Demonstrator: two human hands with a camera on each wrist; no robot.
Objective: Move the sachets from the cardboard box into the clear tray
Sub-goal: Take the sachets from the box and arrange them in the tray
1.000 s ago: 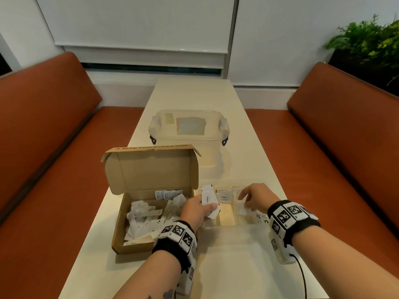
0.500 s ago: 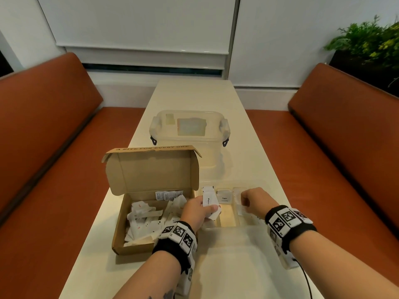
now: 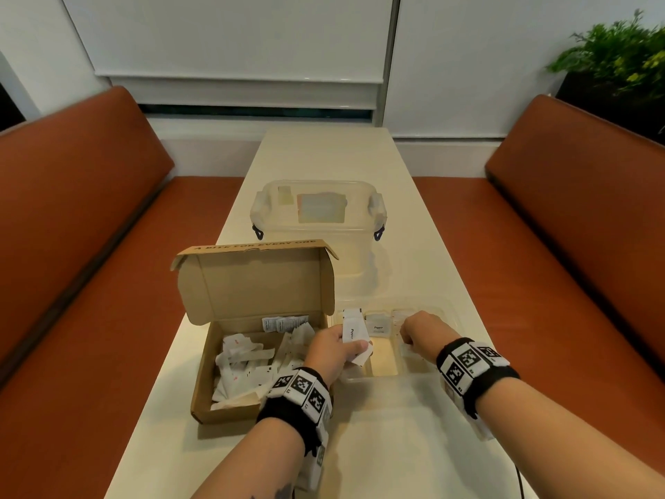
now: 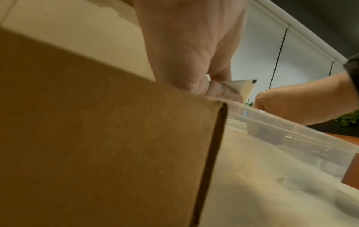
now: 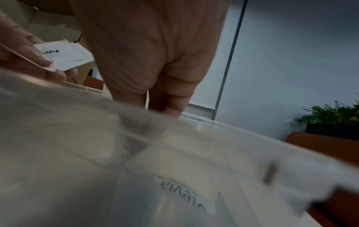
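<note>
An open cardboard box [image 3: 205,383] on the left of the table holds several white sachets [image 3: 248,358]. My left hand [image 3: 333,349] hovers over the box's right wall and pinches a small stack of pepper sachets [image 3: 354,331], also seen as the stack [image 5: 66,56]. To the right lies the clear tray [image 3: 449,318] with compartments; one pepper sachet [image 3: 378,324] stands in its middle slot. My right hand [image 3: 419,331] dips curled fingers [image 5: 170,106] into the right compartment. The tray rim [image 5: 233,135] hides the fingertips and whatever they touch.
A lidded clear container [image 3: 318,217] stands right behind the box's raised lid [image 3: 252,282]. Orange benches [image 3: 72,228] run along both long sides of the narrow table. A potted plant [image 3: 619,59] sits at the far right.
My right hand has curled its fingers and drawn slightly back toward me inside the tray. The left hand has kept the sachet stack almost still.
</note>
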